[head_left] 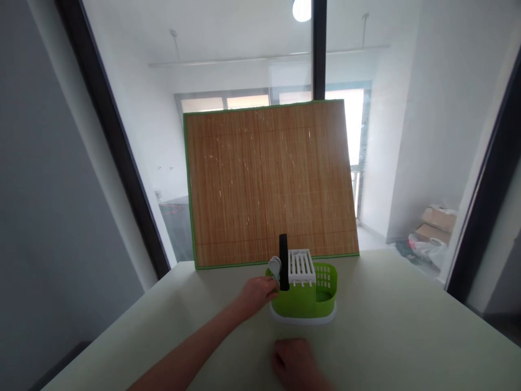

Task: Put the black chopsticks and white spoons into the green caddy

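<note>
On the table stands a green plastic utensil caddy (293,304) with a white base. At its left end, my left hand (259,295) is closed around the lower part of several light-coloured spoons (275,265), their bowls pointing up; the fingertips are partly hidden against the caddy. A black comb-like piece (284,262) stands upright just right of the spoons, beside the white slotted rack (302,265) on top of the caddy. The caddy's right compartment shows its green floor. My right hand (296,363) rests curled in a fist on the table in front, touching none of these.
A bamboo mat (271,184) with green edging leans upright against the glass behind the pale table (391,326). Dark window frames (319,49) rise around it. Beyond the glass, boxes and bags (433,233) lie on the floor at right.
</note>
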`<state>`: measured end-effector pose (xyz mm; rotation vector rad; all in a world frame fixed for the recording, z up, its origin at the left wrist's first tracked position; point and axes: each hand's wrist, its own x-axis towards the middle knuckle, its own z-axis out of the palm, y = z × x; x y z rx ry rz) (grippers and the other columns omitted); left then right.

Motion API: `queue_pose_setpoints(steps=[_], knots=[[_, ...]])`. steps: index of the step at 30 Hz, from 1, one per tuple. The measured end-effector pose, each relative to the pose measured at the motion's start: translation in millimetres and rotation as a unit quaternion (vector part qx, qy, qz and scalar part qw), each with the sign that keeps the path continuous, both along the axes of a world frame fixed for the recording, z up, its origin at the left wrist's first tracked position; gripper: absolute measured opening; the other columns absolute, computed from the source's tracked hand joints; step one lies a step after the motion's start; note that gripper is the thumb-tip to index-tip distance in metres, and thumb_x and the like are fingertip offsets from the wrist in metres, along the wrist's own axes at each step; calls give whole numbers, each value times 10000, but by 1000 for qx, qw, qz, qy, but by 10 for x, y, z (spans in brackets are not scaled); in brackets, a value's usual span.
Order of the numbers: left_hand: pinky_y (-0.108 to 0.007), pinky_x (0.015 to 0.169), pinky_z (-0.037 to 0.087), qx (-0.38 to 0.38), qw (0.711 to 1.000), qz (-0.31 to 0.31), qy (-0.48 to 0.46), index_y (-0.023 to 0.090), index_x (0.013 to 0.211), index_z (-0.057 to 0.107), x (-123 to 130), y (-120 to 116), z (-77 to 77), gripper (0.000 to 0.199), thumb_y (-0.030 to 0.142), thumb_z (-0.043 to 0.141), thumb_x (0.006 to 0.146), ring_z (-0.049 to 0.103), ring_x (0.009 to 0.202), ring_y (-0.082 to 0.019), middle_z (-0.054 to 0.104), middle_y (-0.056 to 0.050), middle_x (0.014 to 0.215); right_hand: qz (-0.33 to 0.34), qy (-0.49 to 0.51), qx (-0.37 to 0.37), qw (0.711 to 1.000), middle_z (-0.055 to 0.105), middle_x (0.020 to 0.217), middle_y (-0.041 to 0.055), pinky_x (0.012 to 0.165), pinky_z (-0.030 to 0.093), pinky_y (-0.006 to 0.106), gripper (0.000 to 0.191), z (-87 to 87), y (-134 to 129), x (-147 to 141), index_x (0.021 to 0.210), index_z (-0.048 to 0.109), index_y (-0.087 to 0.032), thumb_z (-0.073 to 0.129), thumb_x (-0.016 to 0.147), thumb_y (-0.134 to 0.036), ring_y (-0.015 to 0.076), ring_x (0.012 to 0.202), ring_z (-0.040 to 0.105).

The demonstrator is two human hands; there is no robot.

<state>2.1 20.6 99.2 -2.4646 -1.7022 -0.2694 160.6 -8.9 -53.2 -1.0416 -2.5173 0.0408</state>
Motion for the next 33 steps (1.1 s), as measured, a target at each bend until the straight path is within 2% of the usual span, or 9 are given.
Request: queue_pose_setpoints(steps=[5, 12, 24, 30, 33], knots=[[-265, 737, 423, -4, 1000, 18, -15, 223, 888, 622, -114, -113, 30, 128, 280, 511, 858, 586, 835, -170, 632, -10, 873, 2, 7, 13, 1000, 665, 690, -3, 533, 279, 254, 119, 12, -3, 28, 708, 576, -226, 505, 802, -215, 169, 622, 608], [-256, 748, 427, 1, 998, 46, -30, 231, 916, 631, -98, -208, 53, 141, 286, 517, 854, 590, 855, -171, 638, -19, 907, 3, 9, 26, 1000, 656, 667, -2, 520, 258, 264, 141, 33, -14, 55, 694, 565, -224, 495, 816, -223, 161, 599, 596], [-257, 743, 415, 21, 997, 57, -42, 224, 906, 633, -73, -261, -4, 144, 293, 517, 857, 586, 878, -181, 636, -15, 895, 1, 8, 32, 999, 642, 649, -6, 522, 256, 267, 148, -2, -3, 57, 689, 555, -225, 486, 820, -225, 160, 589, 586], [-246, 724, 417, 18, 998, 53, -41, 234, 881, 635, -106, -363, 19, 129, 307, 537, 839, 593, 839, -171, 637, -7, 864, 11, 11, 25, 1000, 645, 656, -15, 516, 249, 276, 132, -3, -5, 68, 688, 555, -237, 508, 811, -227, 162, 595, 590], [-229, 716, 416, 33, 995, 60, -67, 241, 890, 628, -141, -405, 59, 170, 370, 530, 837, 592, 822, -151, 630, 2, 897, 15, 14, 20, 1000, 647, 656, -18, 516, 241, 279, 133, -3, -8, 77, 687, 553, -237, 508, 811, -223, 162, 599, 592]])
